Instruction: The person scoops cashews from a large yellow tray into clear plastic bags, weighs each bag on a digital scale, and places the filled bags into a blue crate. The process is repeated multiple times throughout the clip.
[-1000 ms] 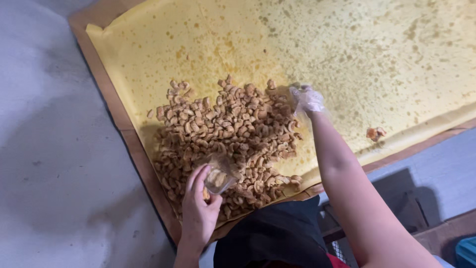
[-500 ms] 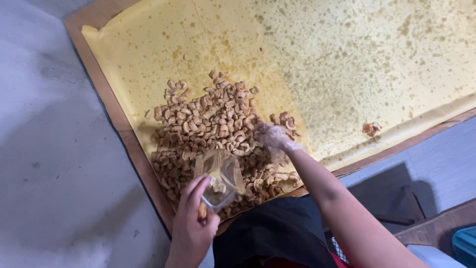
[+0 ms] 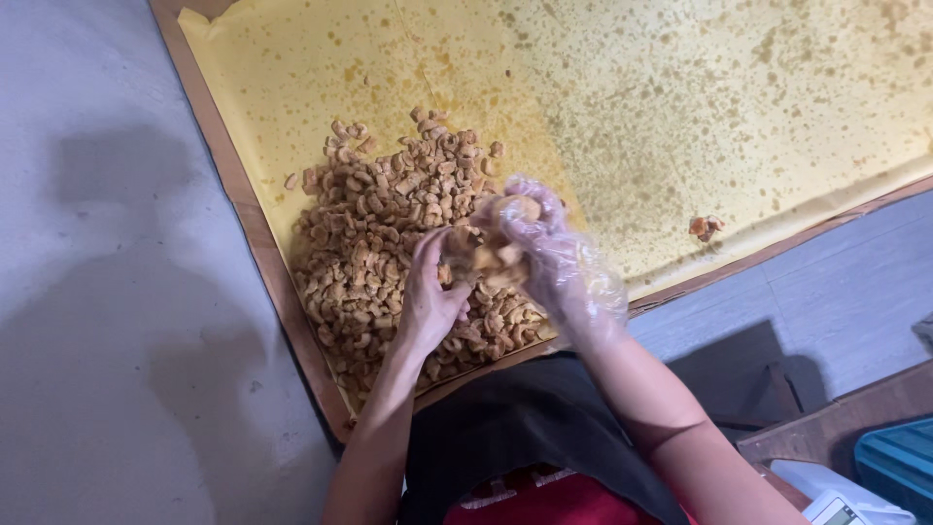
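A pile of small curled golden-brown fried pieces (image 3: 379, 224) lies on oil-spotted yellow paper (image 3: 680, 97) lining a wooden tray (image 3: 258, 243). My two hands meet just above the near right side of the pile. My left hand (image 3: 428, 297) grips a small clear container (image 3: 465, 255), mostly hidden by fingers and pieces. My right hand (image 3: 544, 243), in a thin clear plastic glove, is closed around a handful of the pieces and pressed against the container's mouth.
A small stray cluster of pieces (image 3: 705, 227) lies alone on the paper to the right. Grey floor (image 3: 117, 292) lies to the left of the tray. At the lower right are a blue crate (image 3: 899, 462) and a white device (image 3: 836, 506).
My right hand swept from the pile's far right edge back toward me, gathering pieces, and now meets my left hand. My left hand lifted the container up from the pile.
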